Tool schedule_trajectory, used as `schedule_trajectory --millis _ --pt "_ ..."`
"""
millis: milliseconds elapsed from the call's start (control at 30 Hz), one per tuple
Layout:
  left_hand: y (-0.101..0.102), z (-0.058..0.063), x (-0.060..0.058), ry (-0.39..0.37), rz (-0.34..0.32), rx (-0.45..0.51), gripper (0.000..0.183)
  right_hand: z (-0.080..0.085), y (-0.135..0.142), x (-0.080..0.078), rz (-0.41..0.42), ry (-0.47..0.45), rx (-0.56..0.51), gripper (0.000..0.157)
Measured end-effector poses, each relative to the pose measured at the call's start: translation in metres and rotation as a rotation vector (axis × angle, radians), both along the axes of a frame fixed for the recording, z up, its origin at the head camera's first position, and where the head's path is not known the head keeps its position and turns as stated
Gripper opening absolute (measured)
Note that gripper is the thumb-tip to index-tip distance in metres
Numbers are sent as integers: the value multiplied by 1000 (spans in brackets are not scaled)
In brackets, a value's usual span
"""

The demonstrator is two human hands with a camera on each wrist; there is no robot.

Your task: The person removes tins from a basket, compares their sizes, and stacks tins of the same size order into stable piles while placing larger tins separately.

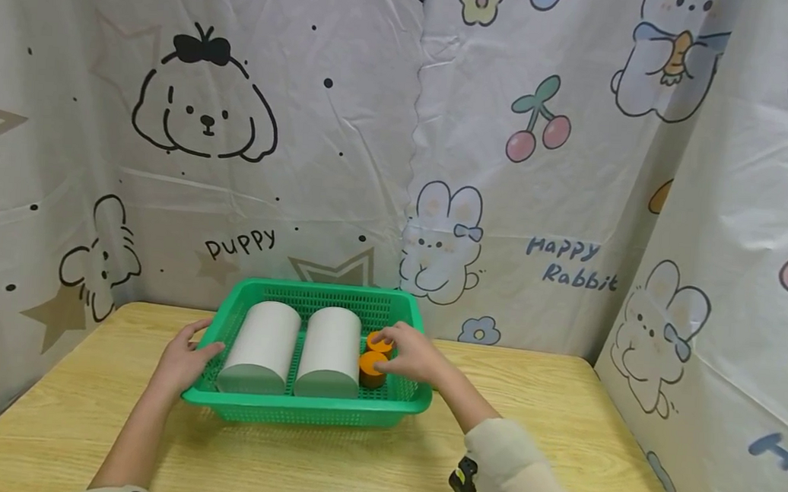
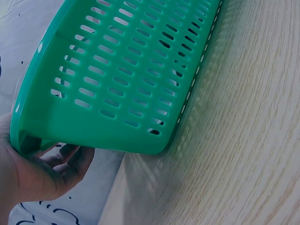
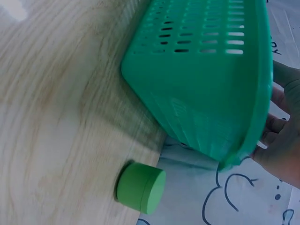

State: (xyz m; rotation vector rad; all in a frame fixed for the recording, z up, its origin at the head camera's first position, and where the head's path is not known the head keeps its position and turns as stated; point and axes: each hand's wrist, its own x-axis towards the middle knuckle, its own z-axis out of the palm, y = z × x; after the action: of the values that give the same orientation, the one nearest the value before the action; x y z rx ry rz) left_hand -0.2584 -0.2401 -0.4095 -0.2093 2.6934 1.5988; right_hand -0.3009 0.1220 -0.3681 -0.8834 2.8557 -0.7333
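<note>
A green plastic basket [image 1: 273, 401] with slotted walls stands on the table. My left hand [image 1: 182, 359] grips its left rim, thumb over the edge; in the left wrist view, the left hand's fingers [image 2: 77, 164] curl beneath the rim. Inside lie two large white round-topped blocks, a left one [image 1: 265, 340] and a right one [image 1: 330, 344]. Beside them are a front orange cylinder [image 1: 371, 372] and a rear orange cylinder [image 1: 375, 344]. My right hand [image 1: 415, 353] reaches over the right rim, its spread fingers and thumb at the orange cylinders. The right wrist view hides its fingertips behind the basket.
A short green cylinder [image 3: 140, 187] sits on the wooden table [image 1: 510, 445], outside the basket in the right wrist view. Printed cloth [image 1: 346, 143] hangs behind the table and along its sides, close behind the basket.
</note>
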Motion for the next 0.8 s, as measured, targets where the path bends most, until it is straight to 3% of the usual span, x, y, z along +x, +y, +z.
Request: schedule_trajectory --millis 433,800 --pt "0 0 0 9 21 -4 66 -17 -18 -4 -22 -67 30 40" --pt "0 -1 0 17 15 11 66 -29 -26 -11 -76 -61 89 41"
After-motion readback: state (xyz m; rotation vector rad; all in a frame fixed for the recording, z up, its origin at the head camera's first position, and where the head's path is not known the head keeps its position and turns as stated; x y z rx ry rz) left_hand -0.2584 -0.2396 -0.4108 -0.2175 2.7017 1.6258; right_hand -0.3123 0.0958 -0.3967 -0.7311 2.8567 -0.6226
